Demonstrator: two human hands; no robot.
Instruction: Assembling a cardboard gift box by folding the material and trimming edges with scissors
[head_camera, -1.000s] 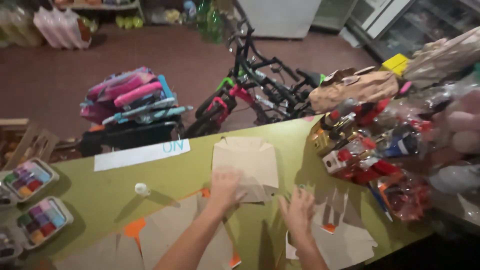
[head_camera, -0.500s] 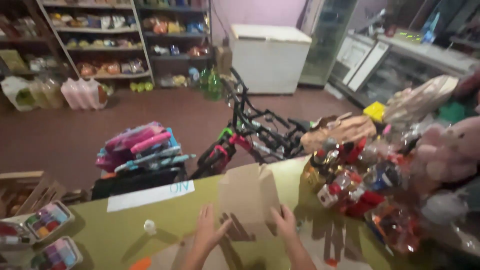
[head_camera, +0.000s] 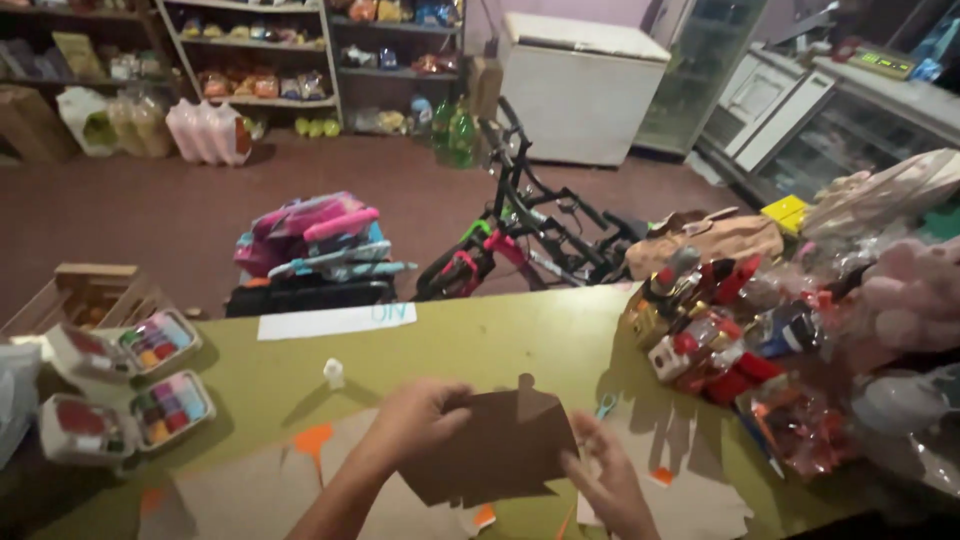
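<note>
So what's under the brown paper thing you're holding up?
Under the brown paper piece, held by the left hand and right hand, lie tan paper sheets on the green table. Whatever is directly beneath it is hidden.

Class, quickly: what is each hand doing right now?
Left hand: closed on the left edge of the brown paper piece.
Right hand: gripping the same piece's right edge.
</note>
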